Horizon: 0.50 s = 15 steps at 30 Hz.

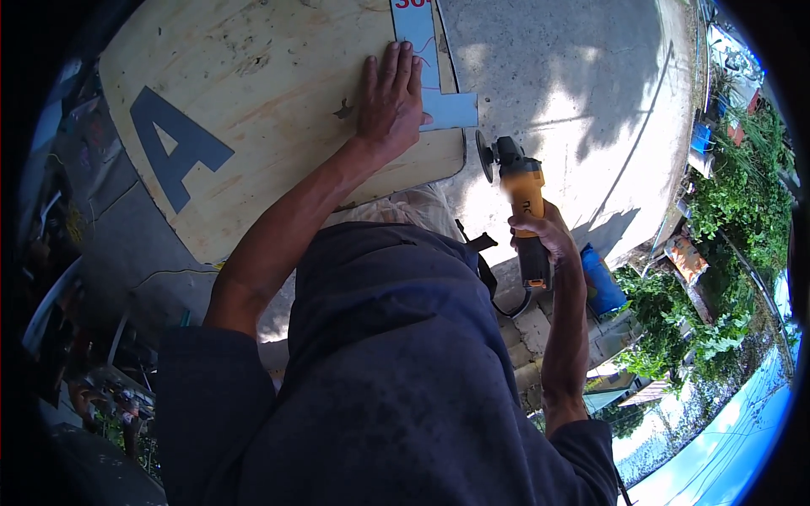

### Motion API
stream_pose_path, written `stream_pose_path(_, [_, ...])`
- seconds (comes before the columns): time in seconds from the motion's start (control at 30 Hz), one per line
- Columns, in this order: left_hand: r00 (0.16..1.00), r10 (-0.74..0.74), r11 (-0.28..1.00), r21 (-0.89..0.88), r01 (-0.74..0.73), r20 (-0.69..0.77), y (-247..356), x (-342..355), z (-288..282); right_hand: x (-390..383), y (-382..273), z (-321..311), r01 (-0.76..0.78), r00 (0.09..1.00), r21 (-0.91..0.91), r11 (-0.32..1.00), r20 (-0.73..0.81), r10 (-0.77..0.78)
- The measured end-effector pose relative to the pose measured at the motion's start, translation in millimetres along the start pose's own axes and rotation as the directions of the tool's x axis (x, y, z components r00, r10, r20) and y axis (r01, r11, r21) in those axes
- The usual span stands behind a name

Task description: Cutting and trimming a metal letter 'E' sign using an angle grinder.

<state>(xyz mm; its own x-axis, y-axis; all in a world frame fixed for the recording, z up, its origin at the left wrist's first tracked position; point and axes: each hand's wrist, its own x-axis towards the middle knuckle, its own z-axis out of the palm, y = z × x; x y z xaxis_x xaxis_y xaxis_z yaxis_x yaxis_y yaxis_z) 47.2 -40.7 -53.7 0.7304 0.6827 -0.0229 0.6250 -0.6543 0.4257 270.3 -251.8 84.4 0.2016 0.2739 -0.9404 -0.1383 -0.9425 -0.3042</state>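
Observation:
My left hand (390,101) lies flat with its fingers out on a pale plywood board (287,101), at the edge of a light blue L-shaped piece (449,110) with red markings and printed characters. My right hand (540,228) is wrapped round the body of a yellow and black angle grinder (524,185). Its disc (485,156) stands just to the right of the board's near corner, below the blue piece. The grinder's cord runs down toward my clothing. A large dark grey letter shape (173,152) is on the board's left part.
Sunlit concrete ground (548,67) lies right of the board. Beyond it are green plants (734,211), a blue drum (603,282) and an orange sack (685,257). Dark clutter and a thin yellow cord (169,273) are at the left.

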Motion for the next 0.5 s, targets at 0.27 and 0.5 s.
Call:
stream_pose_path(0.27, [1.0, 0.004, 1.0, -0.001, -0.004, -0.013, 0.3, -0.5, 0.6, 3.1, -7.0, 21.8, 0.154, 0.958, -0.067, 0.986, -0.233, -0.166])
stream_pose_path(0.5, [1.0, 0.0, 1.0, 0.024, 0.0, -0.006, 0.9, 1.3, 0.7, 20.8, -26.3, 30.5, 0.208, 0.887, -0.354, 0.912, -0.324, -0.328])
